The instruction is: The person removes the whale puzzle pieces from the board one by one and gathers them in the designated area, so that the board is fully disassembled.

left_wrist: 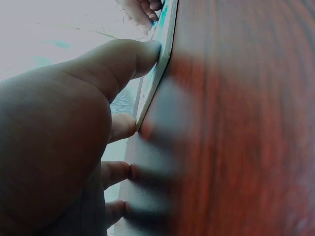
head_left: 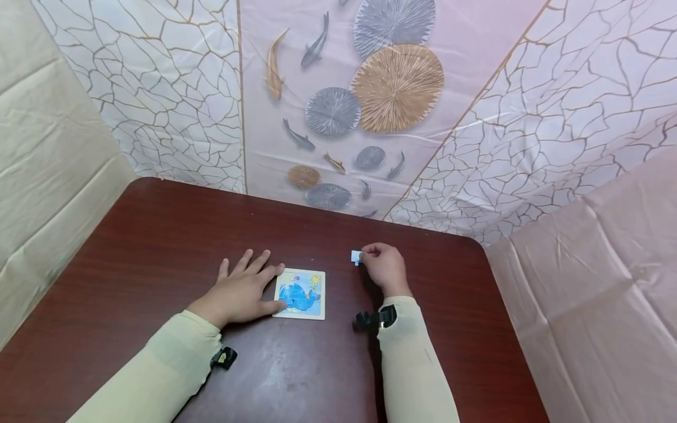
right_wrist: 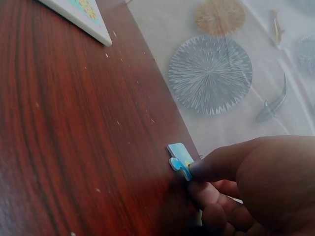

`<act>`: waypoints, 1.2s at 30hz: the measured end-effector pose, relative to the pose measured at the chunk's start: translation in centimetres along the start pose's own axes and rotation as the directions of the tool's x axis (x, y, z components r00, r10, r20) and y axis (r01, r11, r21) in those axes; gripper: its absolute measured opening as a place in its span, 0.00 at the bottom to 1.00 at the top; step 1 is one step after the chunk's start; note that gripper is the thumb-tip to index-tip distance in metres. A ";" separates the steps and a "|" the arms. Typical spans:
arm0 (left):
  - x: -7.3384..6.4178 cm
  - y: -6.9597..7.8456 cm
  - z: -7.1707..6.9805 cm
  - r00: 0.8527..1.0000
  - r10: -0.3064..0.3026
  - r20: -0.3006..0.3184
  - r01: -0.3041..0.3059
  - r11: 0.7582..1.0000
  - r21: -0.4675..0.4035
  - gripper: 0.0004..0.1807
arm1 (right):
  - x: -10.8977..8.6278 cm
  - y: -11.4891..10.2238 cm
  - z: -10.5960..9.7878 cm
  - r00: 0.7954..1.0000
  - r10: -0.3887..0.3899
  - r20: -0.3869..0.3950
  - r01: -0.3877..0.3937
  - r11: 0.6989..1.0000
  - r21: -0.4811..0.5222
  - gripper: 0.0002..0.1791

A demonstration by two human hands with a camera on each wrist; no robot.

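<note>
A small square jigsaw puzzle [head_left: 299,298] with a pale frame and a blue whale picture lies flat on the table. My left hand [head_left: 240,292] is spread beside it, thumb and index finger touching its left edge; the other fingertips rest on the tabletop, as the left wrist view shows. To the right of the puzzle, my right hand [head_left: 385,267] pinches a light blue jigsaw piece [right_wrist: 179,160] between thumb and index finger, at or just above the table surface. Part of the piece is hidden behind the thumb.
The dark red-brown wooden table [head_left: 174,235] runs back to a hanging cloth [head_left: 328,76] patterned with fish and round leaves. Plain pale cloth [head_left: 597,294] hangs at the right side. A black wrist camera [head_left: 372,319] is strapped to the right sleeve.
</note>
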State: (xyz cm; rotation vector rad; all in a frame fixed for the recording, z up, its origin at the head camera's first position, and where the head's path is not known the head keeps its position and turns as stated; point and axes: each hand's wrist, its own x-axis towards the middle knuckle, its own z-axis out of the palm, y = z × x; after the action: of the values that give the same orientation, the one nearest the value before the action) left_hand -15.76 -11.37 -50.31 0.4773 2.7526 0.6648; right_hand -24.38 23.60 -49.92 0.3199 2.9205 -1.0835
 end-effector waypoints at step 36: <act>-0.5 0.5 -0.6 1.000 0.004 0.011 -0.004 1.000 -0.004 0.51 | -0.7 -1.1 -1.8 0.993 -0.114 0.002 0.114 0.993 -0.015 0.06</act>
State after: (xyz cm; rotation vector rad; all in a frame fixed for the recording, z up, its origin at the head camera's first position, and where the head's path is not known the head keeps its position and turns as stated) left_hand -15.37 -11.38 -49.50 0.4839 2.7401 0.6669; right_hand -23.75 23.80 -47.83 0.1535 2.9767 -1.0741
